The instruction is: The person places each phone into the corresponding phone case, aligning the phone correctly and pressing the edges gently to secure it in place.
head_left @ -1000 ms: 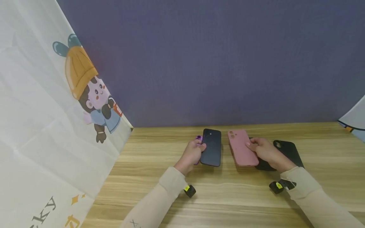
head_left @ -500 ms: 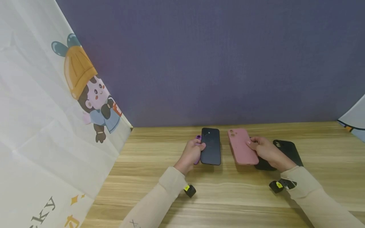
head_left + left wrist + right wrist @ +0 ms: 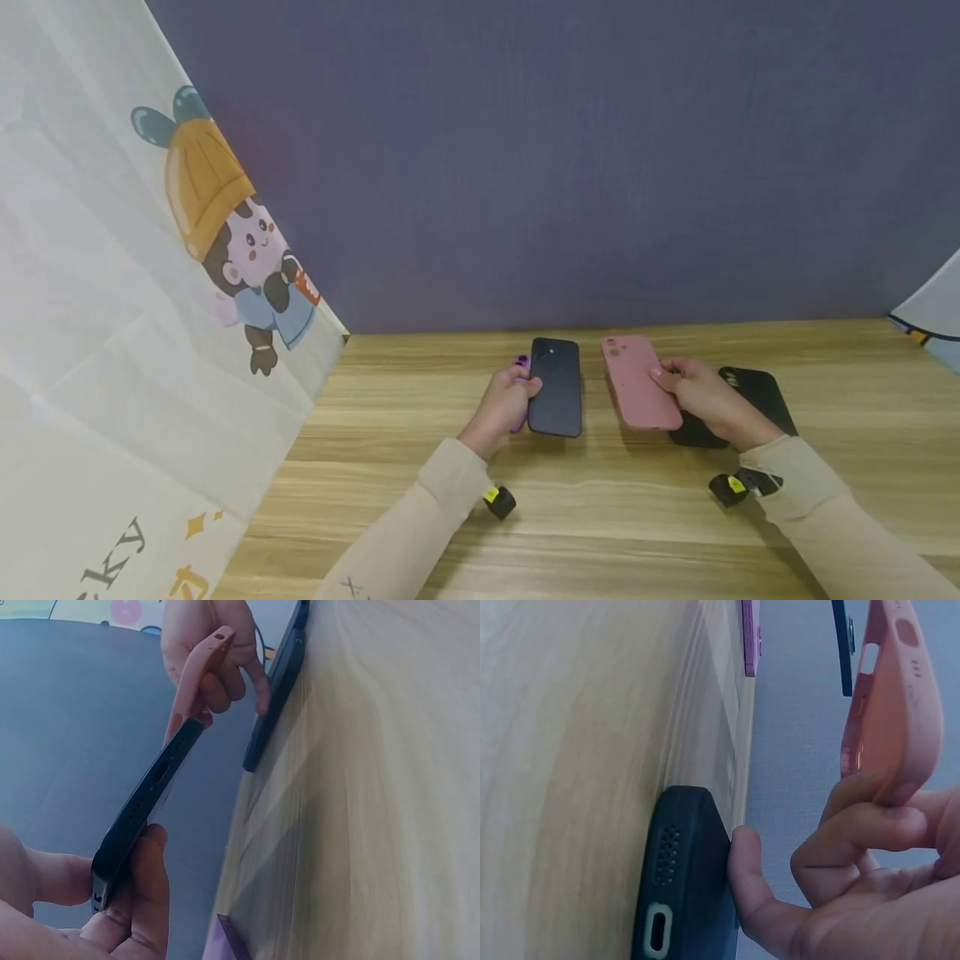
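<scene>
My left hand (image 3: 506,407) pinches a dark phone (image 3: 557,387) by its left edge, with the thumb on its back. In the left wrist view this phone (image 3: 142,806) is raised off the table. My right hand (image 3: 708,398) grips a pink phone case (image 3: 639,385) by its right edge. The right wrist view shows the hollow inside of the pink case (image 3: 881,724). A black phone case (image 3: 697,432) lies under my right hand, partly hidden; one fingertip (image 3: 746,844) appears to touch its side. Beneath my left hand lies a purple phone (image 3: 521,362), mostly covered.
Another black case (image 3: 761,400) lies on the wooden table (image 3: 585,517), to the right. A dark blue-grey panel (image 3: 570,167) rises behind the table. At the left hangs a white sheet (image 3: 97,333) with a printed cartoon figure.
The pink case has shifted slightly up and to the right in my right hand. The dark phone has barely moved. Both hands keep their holds.
</scene>
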Tool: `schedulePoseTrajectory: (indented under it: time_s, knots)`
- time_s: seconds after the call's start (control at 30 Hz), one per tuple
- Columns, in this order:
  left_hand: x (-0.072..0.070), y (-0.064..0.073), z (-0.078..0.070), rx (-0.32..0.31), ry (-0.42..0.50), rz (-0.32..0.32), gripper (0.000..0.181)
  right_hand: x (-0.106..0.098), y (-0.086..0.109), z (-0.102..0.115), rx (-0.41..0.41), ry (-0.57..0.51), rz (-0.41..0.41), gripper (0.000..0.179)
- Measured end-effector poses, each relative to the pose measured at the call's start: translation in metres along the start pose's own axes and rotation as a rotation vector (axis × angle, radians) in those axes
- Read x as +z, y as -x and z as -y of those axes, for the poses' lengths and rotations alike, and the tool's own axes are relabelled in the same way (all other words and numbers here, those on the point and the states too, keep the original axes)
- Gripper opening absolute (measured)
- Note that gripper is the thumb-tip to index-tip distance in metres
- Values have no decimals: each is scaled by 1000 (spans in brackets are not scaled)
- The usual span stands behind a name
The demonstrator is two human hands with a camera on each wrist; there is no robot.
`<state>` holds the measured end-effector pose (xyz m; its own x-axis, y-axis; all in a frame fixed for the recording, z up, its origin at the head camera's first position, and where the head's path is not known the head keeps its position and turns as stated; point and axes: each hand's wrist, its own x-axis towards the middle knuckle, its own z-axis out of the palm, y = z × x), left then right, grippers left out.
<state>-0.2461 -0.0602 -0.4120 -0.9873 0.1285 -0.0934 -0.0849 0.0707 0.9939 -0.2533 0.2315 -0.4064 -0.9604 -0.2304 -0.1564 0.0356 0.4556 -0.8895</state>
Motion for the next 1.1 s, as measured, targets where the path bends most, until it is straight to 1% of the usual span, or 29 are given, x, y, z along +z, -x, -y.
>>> schedulePoseTrajectory:
  time_s: [0.2, 0.47, 0.6, 0.83, 1.07, 1.1]
  knots:
    - [1, -4, 2, 6, 5, -10, 12, -4, -4, 1, -3, -9, 0, 48]
    - [1, -12, 7, -19, 36, -32, 5, -6, -11, -1, -5, -22, 9, 42]
    - [2, -16, 10, -18, 47, -37, 8, -9, -13, -3, 1, -27, 21, 40]
    - [2, -18, 10, -18, 47, -20, 12, -15, -16, -3, 14, -35, 49, 43]
    - [4, -21, 10, -14, 25, -24, 14, -17, -19, -1, 10, -45, 52, 43]
    - [5, -21, 10, -21, 34, -22, 14, -17, -19, -2, 5, -42, 49, 43]
